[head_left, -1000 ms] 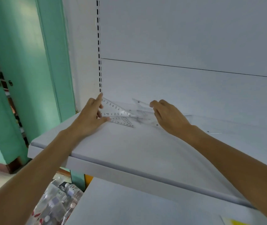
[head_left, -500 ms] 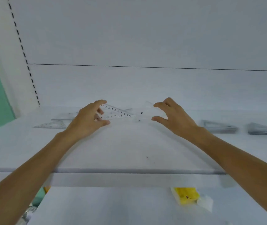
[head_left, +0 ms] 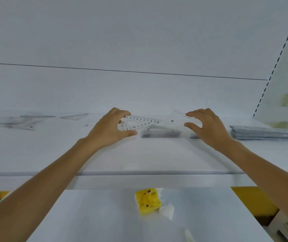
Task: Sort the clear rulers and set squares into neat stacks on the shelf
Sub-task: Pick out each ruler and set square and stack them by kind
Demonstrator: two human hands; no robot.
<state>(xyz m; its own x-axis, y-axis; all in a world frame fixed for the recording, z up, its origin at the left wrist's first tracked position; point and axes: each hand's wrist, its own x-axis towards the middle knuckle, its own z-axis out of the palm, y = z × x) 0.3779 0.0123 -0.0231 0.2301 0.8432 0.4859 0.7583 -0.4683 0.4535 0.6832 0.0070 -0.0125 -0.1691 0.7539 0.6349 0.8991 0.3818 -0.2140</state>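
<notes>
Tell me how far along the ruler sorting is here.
Done: a middle stack and a right stack sit neat on the shelf. In hand: the left hand grips a numbered set square, and the right hand pinches a clear piece beside it, near the middle stack. Left: loose pieces lie scattered at the shelf's far left, unsorted.

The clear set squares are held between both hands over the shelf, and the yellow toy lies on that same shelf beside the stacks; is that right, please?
Not quite: the head view shows the yellow toy on the lower shelf, beneath the one bearing the stacks. The clear set squares are held between the left hand and right hand over the upper shelf.
</notes>
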